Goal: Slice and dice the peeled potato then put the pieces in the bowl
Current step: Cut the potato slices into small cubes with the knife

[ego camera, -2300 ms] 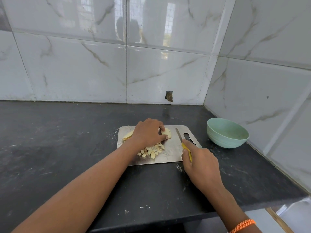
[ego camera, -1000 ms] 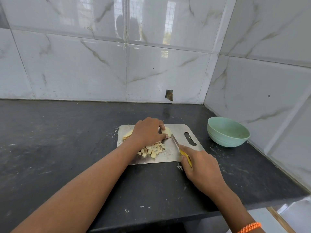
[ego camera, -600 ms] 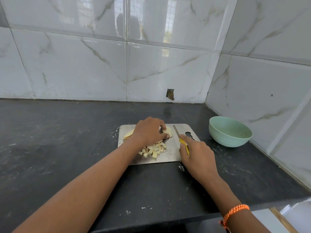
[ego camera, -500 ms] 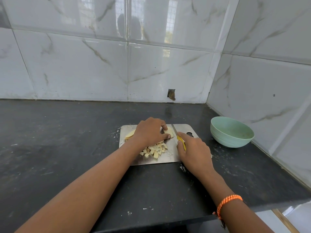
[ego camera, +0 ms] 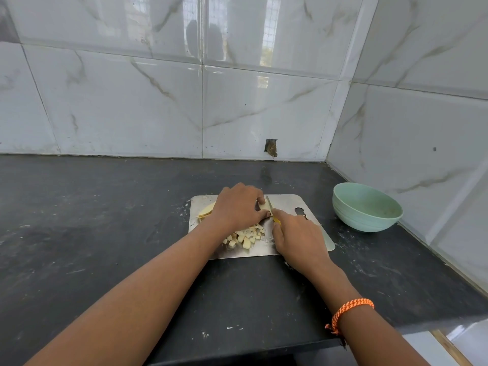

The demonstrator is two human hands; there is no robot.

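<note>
A steel cutting board (ego camera: 290, 202) lies on the black counter. My left hand (ego camera: 237, 207) curls over pale potato slices (ego camera: 206, 210) and holds them down; one end of a slice (ego camera: 264, 206) shows by my fingertips. My right hand (ego camera: 298, 239) grips a yellow-handled knife (ego camera: 276, 220), with the blade standing against that end of the slice. A heap of diced potato (ego camera: 245, 236) sits on the board's near half. An empty mint-green bowl (ego camera: 367, 207) stands to the right of the board.
The black counter (ego camera: 105, 220) spreads wide to the left and ends in a front edge near me. Marble-tiled walls close off the back and the right, right behind the bowl. An orange bracelet (ego camera: 348, 311) is on my right wrist.
My right hand has moved left and forward across the board, bringing the knife from the right side up against the potato. My left hand has stayed on the slices.
</note>
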